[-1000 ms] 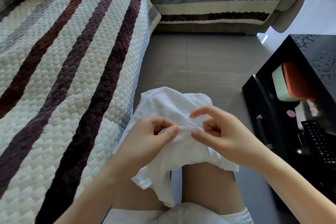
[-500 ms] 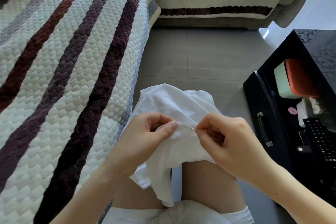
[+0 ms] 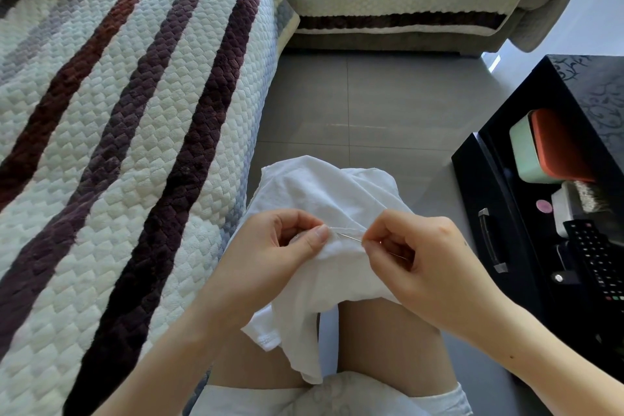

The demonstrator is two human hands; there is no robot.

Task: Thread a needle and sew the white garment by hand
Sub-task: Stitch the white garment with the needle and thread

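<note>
One striped quilted sofa cover at left. One black cabinet at right; its open shelf holds one green-and-orange box and one remote control. One white garment lies over the knees. Left hand pinches a fold of it. Right hand pinches one needle, long axis near level, tip pointing left into the fold.

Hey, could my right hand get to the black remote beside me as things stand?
Probably not yet: the right hand pinches the needle, whose tip is in the white garment. Otherwise the way to the remote looks open.
</note>
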